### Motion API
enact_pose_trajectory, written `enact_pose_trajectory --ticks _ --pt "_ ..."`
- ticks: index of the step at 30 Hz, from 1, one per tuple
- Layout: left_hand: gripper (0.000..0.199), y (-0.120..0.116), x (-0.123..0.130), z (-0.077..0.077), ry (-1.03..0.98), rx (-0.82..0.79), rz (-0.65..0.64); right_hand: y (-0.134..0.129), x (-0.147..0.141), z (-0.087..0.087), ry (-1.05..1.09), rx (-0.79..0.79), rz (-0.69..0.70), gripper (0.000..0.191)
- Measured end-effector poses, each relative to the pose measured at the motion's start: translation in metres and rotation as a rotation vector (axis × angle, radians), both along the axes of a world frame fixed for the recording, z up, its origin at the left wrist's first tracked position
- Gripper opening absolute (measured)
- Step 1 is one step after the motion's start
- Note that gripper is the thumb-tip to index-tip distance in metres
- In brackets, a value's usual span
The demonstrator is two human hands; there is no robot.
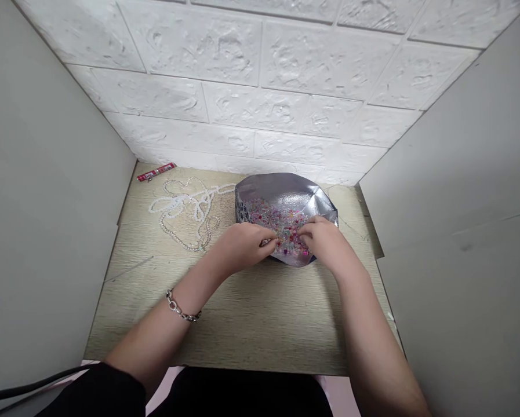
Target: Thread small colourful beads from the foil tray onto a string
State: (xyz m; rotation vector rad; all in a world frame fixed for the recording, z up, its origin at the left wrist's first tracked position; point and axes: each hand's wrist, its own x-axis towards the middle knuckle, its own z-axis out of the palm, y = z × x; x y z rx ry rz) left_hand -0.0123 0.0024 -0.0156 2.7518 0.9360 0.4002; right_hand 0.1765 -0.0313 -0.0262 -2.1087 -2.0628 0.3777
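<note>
A silver-lined bag (277, 185) lies wide open on the table, holding many small beads (292, 219) in pink, red, clear and other colours. My left hand (246, 246) reaches over its near edge, thumb and forefinger pinched together at the beads; whatever is between them is too small to name. From the right, my right hand (323, 236) dips into the beads with its fingers drawn together. Its fingertips are partly hidden among them, and I cannot make out what they hold. The two hands are a short distance apart.
Strings of white and clear beads (185, 202) lie loosely tangled left of the bag. A narrow red patterned strip (156, 172) rests at the back left. Grey panels (451, 191) flank the wooden table (251, 324), with a white brick-patterned wall (229, 104) behind.
</note>
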Motion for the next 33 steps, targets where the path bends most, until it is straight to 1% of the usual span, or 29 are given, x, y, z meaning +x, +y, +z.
enact_pose_trajectory --ticks 6,9,11,13,15,17,20,22,25,28,33 --pt "0.028 -0.001 0.001 0.003 0.016 -0.012 0.007 0.000 -0.003 0.000 -0.003 -0.008 -0.017 0.020" --pt "0.029 -0.001 0.000 0.002 -0.002 -0.008 0.013 0.000 -0.003 -0.001 0.006 0.002 -0.011 0.020" --pt "0.028 0.001 0.000 -0.001 -0.058 -0.007 0.029 0.000 -0.003 0.000 0.051 0.049 -0.016 0.018" --pt "0.025 0.003 0.000 -0.004 -0.153 -0.011 0.047 0.000 -0.004 0.002 0.135 0.138 -0.033 0.016" --pt "0.023 0.005 0.000 -0.006 -0.268 -0.009 0.063 -0.001 -0.006 0.006 0.244 0.238 -0.058 0.015" --pt "0.021 0.005 0.000 -0.006 -0.377 -0.008 0.082 -0.002 -0.009 0.010 0.393 0.292 -0.084 0.015" --pt "0.019 0.003 0.001 -0.001 -0.510 -0.032 0.110 -0.004 -0.016 0.016 0.754 0.267 -0.104 0.013" --pt "0.018 0.000 0.001 0.004 -0.558 -0.075 0.125 -0.006 -0.023 0.018 1.010 0.245 -0.091 0.013" --pt "0.019 -0.005 0.002 0.008 -0.583 -0.150 0.150 -0.006 -0.032 0.016 1.275 0.239 -0.062 0.012" --pt "0.020 -0.007 0.001 0.009 -0.595 -0.202 0.156 -0.005 -0.038 0.012 1.420 0.206 -0.058 0.011" --pt "0.020 -0.007 0.001 0.009 -0.593 -0.262 0.155 -0.004 -0.039 0.007 1.529 0.148 -0.029 0.009"
